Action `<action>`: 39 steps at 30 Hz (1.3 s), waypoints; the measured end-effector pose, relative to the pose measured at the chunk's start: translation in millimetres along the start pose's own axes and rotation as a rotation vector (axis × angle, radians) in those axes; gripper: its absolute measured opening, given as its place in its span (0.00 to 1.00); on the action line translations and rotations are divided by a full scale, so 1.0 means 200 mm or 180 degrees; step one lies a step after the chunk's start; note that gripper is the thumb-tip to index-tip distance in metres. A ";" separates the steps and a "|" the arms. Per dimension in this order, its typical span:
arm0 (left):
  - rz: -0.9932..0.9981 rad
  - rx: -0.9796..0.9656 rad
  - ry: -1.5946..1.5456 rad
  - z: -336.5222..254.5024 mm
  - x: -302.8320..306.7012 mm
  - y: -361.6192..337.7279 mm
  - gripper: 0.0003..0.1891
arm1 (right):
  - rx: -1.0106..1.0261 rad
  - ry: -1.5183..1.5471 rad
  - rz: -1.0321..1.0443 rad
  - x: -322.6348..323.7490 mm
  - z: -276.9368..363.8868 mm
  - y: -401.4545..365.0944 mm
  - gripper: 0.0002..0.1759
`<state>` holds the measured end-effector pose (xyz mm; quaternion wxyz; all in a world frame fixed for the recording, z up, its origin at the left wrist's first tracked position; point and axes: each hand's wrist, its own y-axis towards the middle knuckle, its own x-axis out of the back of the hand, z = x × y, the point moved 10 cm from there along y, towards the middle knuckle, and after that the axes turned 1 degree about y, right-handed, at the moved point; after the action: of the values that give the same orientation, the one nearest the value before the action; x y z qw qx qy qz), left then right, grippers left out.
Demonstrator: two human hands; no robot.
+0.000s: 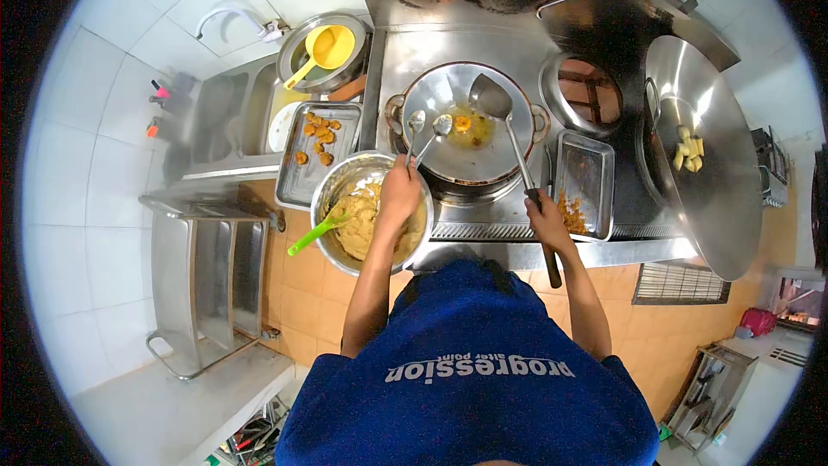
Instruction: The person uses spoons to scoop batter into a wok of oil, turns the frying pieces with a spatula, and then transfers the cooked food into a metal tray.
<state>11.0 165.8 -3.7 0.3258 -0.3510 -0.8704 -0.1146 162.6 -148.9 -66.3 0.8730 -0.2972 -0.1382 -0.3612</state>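
Note:
My left hand [398, 194] is closed round two metal spoons [442, 126], their bowls over the near left part of a wok [431, 86]. My right hand [546, 217] grips the dark handle of a wok spatula [492, 97], whose wide blade is inside the wok. Just below the blade, a golden piece of batter [463, 123] sits in a small pool of oil [479, 136]. Under my left forearm, a steel mixing bowl [321, 198] holds thick yellowish batter [358, 229]. A lime-green handled utensil [317, 235] leans in that batter.
Left of the wok, a metal tray [302, 194] holds several browned fried pieces [321, 134]. Right of it, another tray [591, 148] carries orange crumbs. A huge wok [724, 207] with pale chunks [688, 151] stands far right. Behind left, a yellow strainer [330, 47] rests on a pot.

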 end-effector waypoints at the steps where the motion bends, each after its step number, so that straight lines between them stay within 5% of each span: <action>1: 0.0186 0.0089 0.0131 -0.03 0.00 0.01 0.16 | 0.0155 -0.0235 -0.0184 0.02 0.04 0.01 0.22; 14: 0.0666 -0.0010 0.0726 -0.05 0.02 0.12 0.15 | 0.0484 -0.0926 -0.0585 0.01 0.23 -0.08 0.22; 25: 0.1034 -0.0121 0.1148 -0.11 -0.04 0.23 0.15 | 0.0125 -0.0526 -0.0717 -0.04 0.27 -0.16 0.25; 29: 0.0921 -0.0150 0.0944 -0.12 0.04 0.18 0.15 | 0.0596 -0.0721 -0.1164 -0.03 0.29 -0.21 0.23; 39: 0.0540 0.0013 0.1155 -0.10 0.08 0.17 0.17 | 0.0383 -0.1438 -0.0889 -0.02 0.31 -0.14 0.25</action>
<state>35.7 190.7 20.5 0.4864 -0.3961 -0.7649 -0.1463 137.8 -124.1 -8.8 0.7778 -0.2958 -0.3903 -0.3939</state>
